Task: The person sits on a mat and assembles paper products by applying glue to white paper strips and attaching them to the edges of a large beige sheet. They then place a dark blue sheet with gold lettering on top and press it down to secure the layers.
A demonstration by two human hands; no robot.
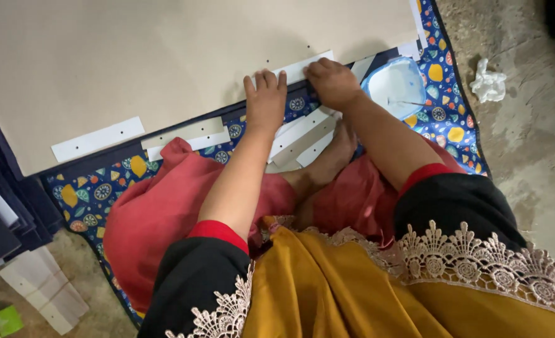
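I sit on the floor with a large beige board [164,56] lying in front of me. A white paper strip [299,67] lies along the board's near edge. My left hand [266,100] presses flat on the board's edge beside that strip, fingers together. My right hand [331,81] presses down on the strip's right part with bent fingers. More white strips [302,128] lie loose on the patterned blue mat [443,94] just below my hands, next to my bare foot [327,159].
A light blue bowl [397,84] with white paste and a thin stick stands right of my right hand. Other white strips [96,139] sit along the board's left edge. A crumpled white tissue [488,81] lies on the concrete floor. Stacked papers [42,288] lie lower left.
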